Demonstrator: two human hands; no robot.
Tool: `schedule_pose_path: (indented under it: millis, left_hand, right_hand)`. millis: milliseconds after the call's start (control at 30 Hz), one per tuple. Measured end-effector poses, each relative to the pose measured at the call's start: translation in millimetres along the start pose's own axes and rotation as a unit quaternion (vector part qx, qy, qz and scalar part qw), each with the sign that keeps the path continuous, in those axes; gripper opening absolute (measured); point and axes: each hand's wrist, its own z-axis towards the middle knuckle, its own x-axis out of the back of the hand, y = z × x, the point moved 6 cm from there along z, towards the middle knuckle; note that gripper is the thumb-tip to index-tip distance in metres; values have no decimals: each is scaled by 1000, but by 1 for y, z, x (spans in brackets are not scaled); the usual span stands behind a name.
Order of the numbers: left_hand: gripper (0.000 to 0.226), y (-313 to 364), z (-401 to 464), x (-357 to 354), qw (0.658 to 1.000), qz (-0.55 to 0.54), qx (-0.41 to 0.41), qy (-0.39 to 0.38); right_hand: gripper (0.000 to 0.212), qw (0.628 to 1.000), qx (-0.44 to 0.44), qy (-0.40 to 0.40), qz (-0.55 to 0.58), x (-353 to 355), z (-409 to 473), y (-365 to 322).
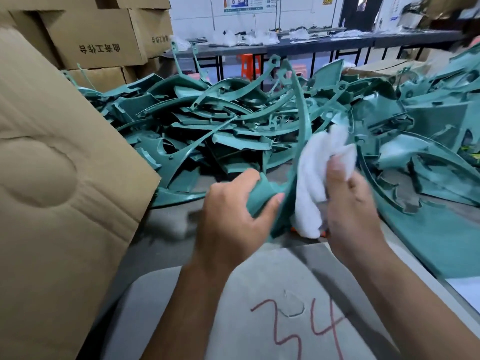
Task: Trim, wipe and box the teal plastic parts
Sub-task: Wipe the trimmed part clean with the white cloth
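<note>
A: What has the left hand [233, 214] got?

B: A teal part [298, 141]. Fingers and thumb are curled round its broad lower end, and its thin curved arm rises up and away over the pile [220, 126].

A: And the right hand [350, 203]?

B: It grips a white cloth [311, 183], bunched in the curled fingers, and the cloth lies against the part's arm just right of the left hand. The cloth's tail hangs down below the hand. The picture is blurred there, so I cannot tell how firmly it presses.

A: Where is the pile from the part?

B: Right behind it, spread left and right across the table [161, 222], a tangle of the same teal pieces.

A: Anything nearer than the part?

B: A grey sheet [259, 294] under both forearms, with "34" in red on it.

A: And to the left of the part?

B: A cardboard flap [65, 178], large and close, touching the pile's edge. Stacked boxes [98, 37] stand behind that. Far behind the pile runs a long bench [324, 42] with white bits on it.
</note>
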Motion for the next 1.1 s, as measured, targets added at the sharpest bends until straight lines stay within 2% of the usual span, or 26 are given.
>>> schedule_pose_path:
  millis: [133, 300, 400, 467, 533, 567, 600, 700, 733, 767, 800, 900, 1000, 1067, 1100]
  left_hand:
    - [43, -16, -6, -5, 997, -23, 71, 19]
    - [43, -35, -6, 6, 973, -157, 142, 97]
    - [38, -40, -5, 10, 968, -182, 152, 87]
    - [44, -43, -5, 10, 957, -218, 182, 64]
    - [67, -48, -7, 7, 917, -311, 247, 42]
    - [84, -51, -8, 6, 885, -370, 280, 38]
    - [92, -51, -8, 3, 854, -429, 292, 26]
    - [91, -39, -4, -3, 772, -576, 268, -18]
    - [96, -34, -4, -5, 750, -605, 267, -25]
    - [98, -32, -5, -11, 742, -614, 267, -28]
    - [90, -28, -8, -18, 751, -603, 266, -31]
    - [38, -3, -13, -46, 808, -535, 246, -19]
    - [33, -4, -20, -57, 830, -486, 264, 73]
    - [34, -10, -17, -49, 842, -469, 251, 85]
    - [35, -13, -14, -44, 852, -462, 237, 67]
  right_hand:
    - [23, 989, 12, -128, -67, -19, -2, 4]
    - [35, 964, 47, -220, -143, -20, -1, 11]
    - [36, 966, 53, -209, -146, -19, 0, 9]
    - [27, 978, 58, -175, -98, -17, -1, 6]
    - [23, 985, 65, -147, -56, -15, -3, 5]
    - [25, 987, 71, -137, -45, -15, -4, 4]
    - [25, 989, 73, -123, -37, -15, -4, 4]
    - [21, 998, 40, -51, 15, -10, -3, 8]
    - [21, 999, 30, -22, 30, -7, -1, 9]
    - [21, 999, 18, 1, 49, -5, 0, 10]
    - [24, 997, 0, 19, 79, -3, 1, 12]
    - [22, 988, -47, 31, 144, -5, 0, 16]
    - [15, 991, -48, -7, 125, -15, -6, 16]
    - [14, 991, -58, -5, 118, -17, -6, 17]
    - [16, 989, -69, 11, 132, -14, -5, 19]
